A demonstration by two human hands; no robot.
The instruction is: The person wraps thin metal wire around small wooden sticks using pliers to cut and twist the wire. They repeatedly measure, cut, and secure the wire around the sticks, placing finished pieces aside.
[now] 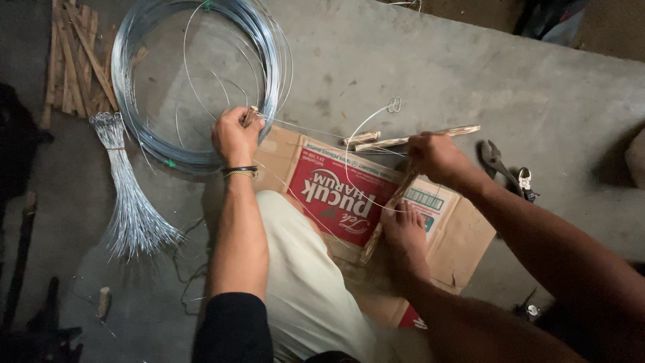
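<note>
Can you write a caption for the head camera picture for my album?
Left hand pulls wire from a coil; right hand grips bamboo sticks over flattened cardboard.

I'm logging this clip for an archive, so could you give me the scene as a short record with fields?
setting: grey concrete floor, seen from above
left hand: left hand closed on a short stick piece, wire running from it
right hand: right hand gripping crossed bamboo sticks
foot: bare foot resting on a stick over the flattened cardboard box
wire: large wire coil beside the left hand; bundle of cut wires further left
tools: pliers on the floor right of the box
other: wooden slats at top left
</note>
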